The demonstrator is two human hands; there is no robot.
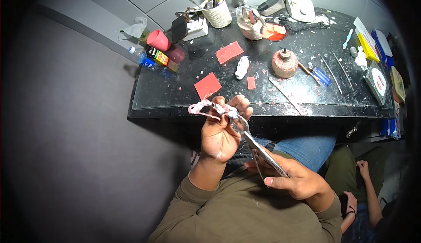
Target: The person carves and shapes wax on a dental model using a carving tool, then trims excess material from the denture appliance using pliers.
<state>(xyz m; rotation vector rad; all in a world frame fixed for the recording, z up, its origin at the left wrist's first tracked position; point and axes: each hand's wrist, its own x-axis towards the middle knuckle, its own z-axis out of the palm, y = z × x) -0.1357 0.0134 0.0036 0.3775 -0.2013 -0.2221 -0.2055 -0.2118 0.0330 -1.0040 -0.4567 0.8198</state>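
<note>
My left hand is raised before the bench's front edge, its fingers closed on a small pink and white piece with a looped pink part sticking out to the left. A pair of metal pliers is in my right hand, which wraps round the handles. The jaws of the pliers meet the whitish part of the piece at my left fingertips. Just beyond my left hand, a red square sheet lies on the black bench.
More red sheets, a white lump, a round burner, a blue lighter and thin metal tools lie on the bench. A bottle and red cup stand left. Another person's arms show at lower right.
</note>
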